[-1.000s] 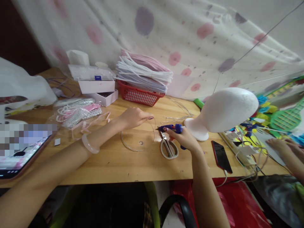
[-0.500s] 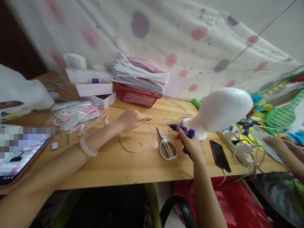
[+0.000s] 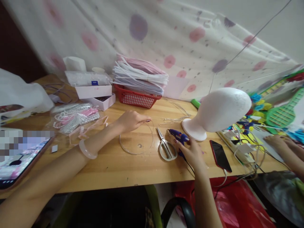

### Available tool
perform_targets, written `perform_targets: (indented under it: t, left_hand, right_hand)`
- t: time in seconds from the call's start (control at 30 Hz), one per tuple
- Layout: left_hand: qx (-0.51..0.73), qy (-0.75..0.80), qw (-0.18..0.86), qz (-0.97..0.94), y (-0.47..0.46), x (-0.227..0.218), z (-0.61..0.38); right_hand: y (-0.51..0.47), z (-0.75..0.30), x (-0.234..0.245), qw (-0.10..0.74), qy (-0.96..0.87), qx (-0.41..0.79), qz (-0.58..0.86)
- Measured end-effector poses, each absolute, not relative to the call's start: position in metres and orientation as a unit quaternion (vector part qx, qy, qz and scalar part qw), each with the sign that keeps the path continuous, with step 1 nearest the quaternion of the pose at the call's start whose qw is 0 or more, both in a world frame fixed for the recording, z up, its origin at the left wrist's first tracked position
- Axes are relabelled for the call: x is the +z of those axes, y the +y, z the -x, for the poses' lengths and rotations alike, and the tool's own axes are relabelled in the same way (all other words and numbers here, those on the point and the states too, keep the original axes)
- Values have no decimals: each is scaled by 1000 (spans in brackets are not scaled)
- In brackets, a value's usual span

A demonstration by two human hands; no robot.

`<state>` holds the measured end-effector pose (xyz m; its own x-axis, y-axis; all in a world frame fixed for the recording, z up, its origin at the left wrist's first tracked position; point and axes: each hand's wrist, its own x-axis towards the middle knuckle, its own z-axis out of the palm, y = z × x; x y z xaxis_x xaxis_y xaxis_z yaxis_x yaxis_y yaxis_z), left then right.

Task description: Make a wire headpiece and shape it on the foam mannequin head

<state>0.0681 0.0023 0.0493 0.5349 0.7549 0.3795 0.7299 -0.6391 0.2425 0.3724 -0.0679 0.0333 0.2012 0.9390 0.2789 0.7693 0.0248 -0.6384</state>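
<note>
My left hand (image 3: 133, 121) is closed, its thumb and forefinger pinching a thin wire hoop (image 3: 120, 143) at its upper right. The rest of the hoop rests on or just over the wooden table. My right hand (image 3: 193, 153) is beside a blue hot glue gun (image 3: 178, 136) that lies on the table, nozzle pointing left. Thumb and fingers look apart around the gun's back end and handle, partly hiding it. Between the hands lie scissors (image 3: 167, 150) with pale handles, blades a little apart, tips away from me.
A white foam head (image 3: 223, 109) stands behind my right hand, near a phone (image 3: 220, 155) on a cable. Loose wires (image 3: 174, 120) lie behind the scissors. A red basket (image 3: 136, 98) holds fuzzy stems. Bagged beads (image 3: 76, 117) are at left. Another person's hands (image 3: 276, 142) are at right.
My right hand has lowered the glue gun onto the table beside the scissors, and its grip has loosened. The left hand still pinches the hoop in the same place.
</note>
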Motion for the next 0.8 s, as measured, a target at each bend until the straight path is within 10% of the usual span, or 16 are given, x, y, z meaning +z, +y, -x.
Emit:
perform_targets:
  t: [0.3,0.8]
  left_hand:
    - [223,420,-5,-880,2,47,-65]
    - [274,365,27,-889,-1,49,-55]
  right_hand:
    - [-110,-332,87,613,-573,35,543]
    - [-127,-279,-3,372,-762,215,485]
